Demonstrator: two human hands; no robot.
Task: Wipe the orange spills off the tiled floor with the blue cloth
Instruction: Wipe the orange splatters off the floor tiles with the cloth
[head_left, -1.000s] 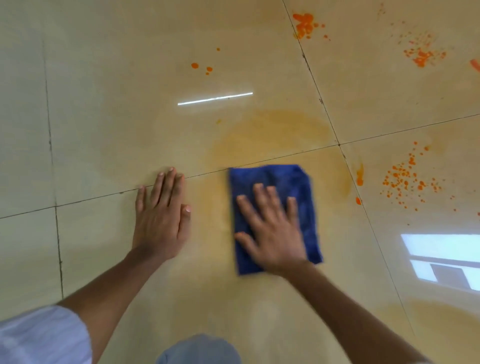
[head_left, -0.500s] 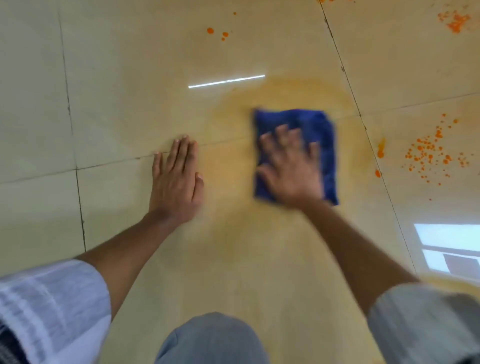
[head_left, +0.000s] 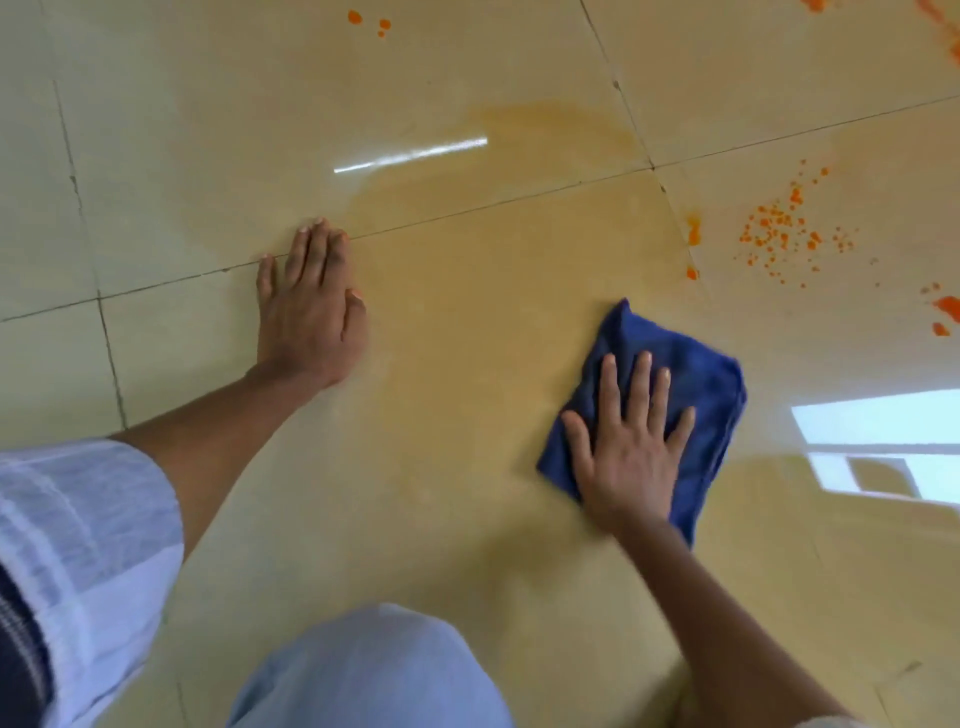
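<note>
Down on the tiled floor (head_left: 156, 156), a person kneels with both hands planted flat. Their right hand (head_left: 631, 452) lies spread on the blue cloth (head_left: 691, 374), fingers straight and fanned apart, palm pressing the folded cloth against the tile. The cloth sits to the right of the person's knee (head_left: 374, 670), one corner pointing away toward the orange splatter.

Their left hand (head_left: 311, 306) rests bare on the floor well apart from the cloth, fingers straight and close together, tips reaching the grout line (head_left: 493, 205) that runs across the tiles. A white sleeve (head_left: 88, 545) covers that upper arm.

Between and beyond the two hands spreads a pale orange smear (head_left: 493, 291), a thin film over the glossy tile. Just past the cloth, on the next tile to the right, lies a cluster of orange specks (head_left: 779, 234), with two bigger blobs (head_left: 693, 234) along the grout line. More orange drops (head_left: 369, 21) dot the far tile, and heavier patches (head_left: 945, 312) sit at the right edge. A window's reflection (head_left: 883, 441) glares on the floor beside the cloth.
</note>
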